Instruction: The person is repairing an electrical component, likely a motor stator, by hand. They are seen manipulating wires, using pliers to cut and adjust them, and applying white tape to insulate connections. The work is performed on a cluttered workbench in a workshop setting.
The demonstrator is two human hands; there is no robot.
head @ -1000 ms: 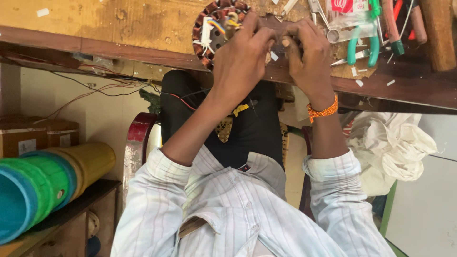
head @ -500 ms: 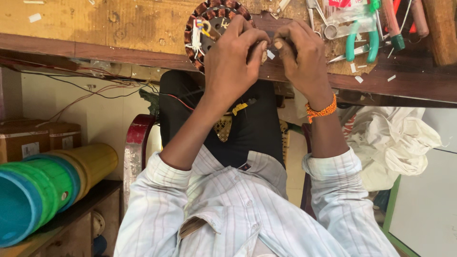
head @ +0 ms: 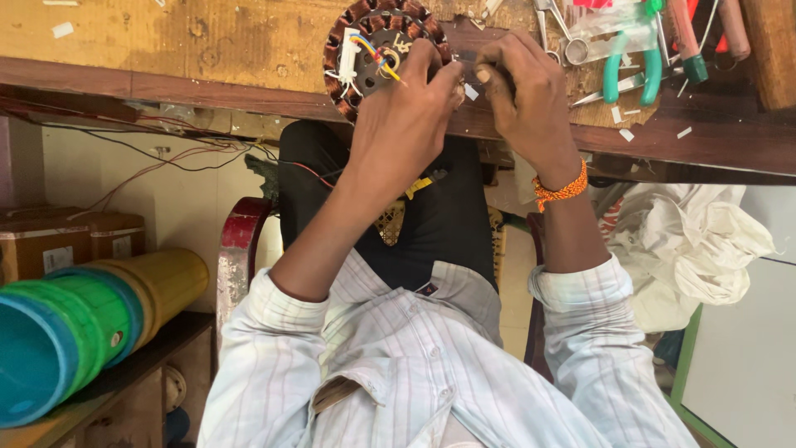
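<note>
A round motor stator (head: 373, 46) with copper windings and coloured wires lies on the wooden workbench (head: 166, 41). My left hand (head: 406, 116) rests over its right edge, fingers curled onto the windings. My right hand (head: 526, 99), with an orange thread band on the wrist, sits just right of it. Its fingertips are pinched against my left fingers around a small white piece (head: 470, 91). What runs from that piece to the stator is hidden by the hands.
Green-handled pliers (head: 630, 62), scissors and other tools lie at the bench's right. Thin wires (head: 149, 162) hang under the bench. Stacked coloured buckets (head: 75, 332) and cardboard boxes (head: 66, 241) sit at left, crumpled white cloth (head: 688, 241) at right.
The view has shifted, so more of the stator shows. Both hands stay together at its right edge, with only small finger movements.
</note>
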